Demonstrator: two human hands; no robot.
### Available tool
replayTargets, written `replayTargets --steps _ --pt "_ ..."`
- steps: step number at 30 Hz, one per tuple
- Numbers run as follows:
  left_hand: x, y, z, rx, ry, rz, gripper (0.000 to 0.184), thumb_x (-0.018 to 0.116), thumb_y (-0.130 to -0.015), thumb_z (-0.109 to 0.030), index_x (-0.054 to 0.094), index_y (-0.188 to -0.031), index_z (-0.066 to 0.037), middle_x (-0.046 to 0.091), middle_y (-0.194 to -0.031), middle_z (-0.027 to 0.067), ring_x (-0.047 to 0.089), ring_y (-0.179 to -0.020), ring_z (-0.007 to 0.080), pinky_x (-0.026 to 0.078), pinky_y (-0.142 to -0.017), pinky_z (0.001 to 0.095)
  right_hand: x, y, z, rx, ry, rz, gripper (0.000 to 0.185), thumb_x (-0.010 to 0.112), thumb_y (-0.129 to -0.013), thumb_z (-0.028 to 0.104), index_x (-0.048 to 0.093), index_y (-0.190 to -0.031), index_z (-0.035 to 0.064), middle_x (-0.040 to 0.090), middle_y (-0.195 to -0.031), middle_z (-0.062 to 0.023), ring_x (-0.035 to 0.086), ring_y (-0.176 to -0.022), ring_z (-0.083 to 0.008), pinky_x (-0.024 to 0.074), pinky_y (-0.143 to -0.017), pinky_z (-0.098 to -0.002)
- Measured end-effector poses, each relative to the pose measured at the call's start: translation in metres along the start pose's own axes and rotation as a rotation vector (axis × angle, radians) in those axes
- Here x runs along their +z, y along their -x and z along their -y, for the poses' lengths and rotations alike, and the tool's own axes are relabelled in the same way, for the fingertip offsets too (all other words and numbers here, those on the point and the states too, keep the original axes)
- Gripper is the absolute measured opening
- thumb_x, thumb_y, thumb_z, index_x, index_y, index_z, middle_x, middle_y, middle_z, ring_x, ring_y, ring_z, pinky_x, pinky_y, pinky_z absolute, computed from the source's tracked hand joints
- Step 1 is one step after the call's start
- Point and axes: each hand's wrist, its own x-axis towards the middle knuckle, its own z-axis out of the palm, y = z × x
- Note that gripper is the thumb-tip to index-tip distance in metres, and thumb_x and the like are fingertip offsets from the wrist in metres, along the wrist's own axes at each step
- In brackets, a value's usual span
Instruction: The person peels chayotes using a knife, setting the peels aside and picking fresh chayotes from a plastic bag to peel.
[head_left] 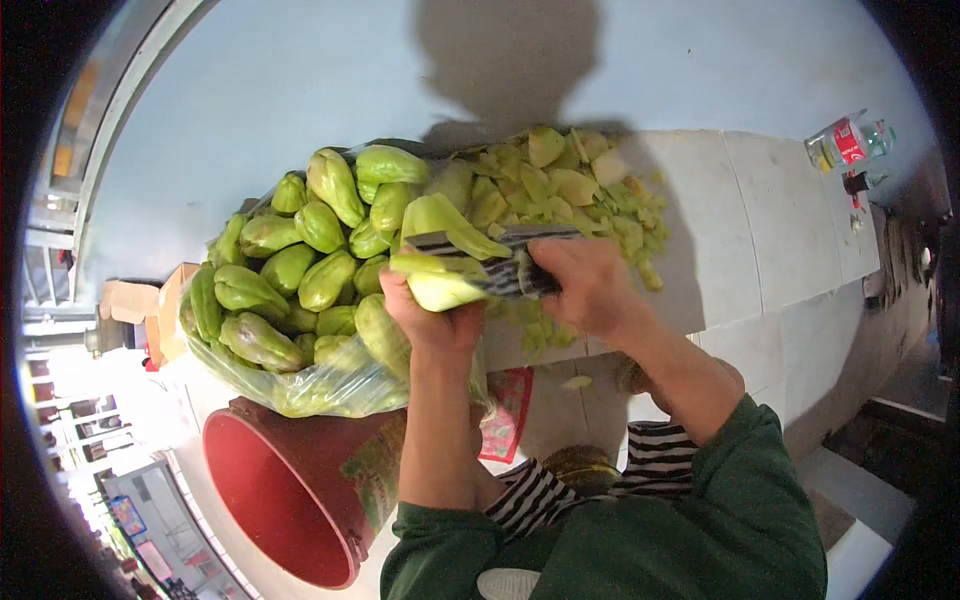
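Observation:
In the middle of the view my left hand (433, 320) is wrapped round a pale green chayote (440, 291) from below. My right hand (585, 280) grips a dark tool with a striped pattern (535, 262), probably a knife or peeler; its exact shape is blurred. The tool lies across the chayote, and a thick green slice (450, 225) stands up over it. Left of my hands, a clear plastic bag (330, 385) holds several whole green chayotes (322, 280). Behind and right of the tool, cut pieces and peels (570, 187) are heaped on the tiled surface.
A red bucket (270, 490) lies tilted below the bag. A bottle with a red label (850, 143) is at the far right of the tiled ledge (720, 230). A cardboard box (172, 310) stands at the left. The wall (300, 70) rises behind the ledge.

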Motion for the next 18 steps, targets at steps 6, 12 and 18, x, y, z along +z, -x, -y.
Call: replayTargets --steps 6,12,18 --pt "0.010 0.005 -0.011 -0.031 -0.088 0.044 0.052 0.050 -0.080 -0.041 0.056 -0.114 -0.003 0.065 -0.098 0.0132 0.064 -0.086 0.0286 0.053 -0.074 0.0431 0.000 0.000 -0.013 0.043 0.060 0.059 0.032 0.070 -0.064 0.015 0.050 -0.088 0.0083 0.062 -0.077 -0.0092 0.063 -0.071 -0.0319 0.0491 -0.055 -0.0434" --pt "0.004 0.005 0.001 -0.024 -0.009 -0.007 0.053 0.048 -0.080 -0.041 0.057 -0.113 -0.001 0.065 -0.096 0.0132 0.065 -0.088 0.0293 0.054 -0.074 0.0450 -0.014 -0.001 0.003 -0.074 -0.014 0.005 0.029 0.067 -0.071 0.018 0.051 -0.093 0.0095 0.062 -0.074 -0.0131 0.063 -0.068 -0.0357 0.0501 -0.058 -0.0449" --pt "-0.001 -0.002 -0.004 -0.152 -0.068 0.200 0.062 0.049 -0.079 -0.049 0.052 -0.121 -0.004 0.063 -0.097 0.0154 0.063 -0.082 0.0307 0.053 -0.062 0.0439 0.009 -0.002 -0.030 0.283 -0.008 -0.027 0.019 0.063 -0.078 0.008 0.055 -0.094 0.0049 0.059 -0.068 -0.0195 0.060 -0.062 -0.0394 0.0468 -0.055 -0.0455"
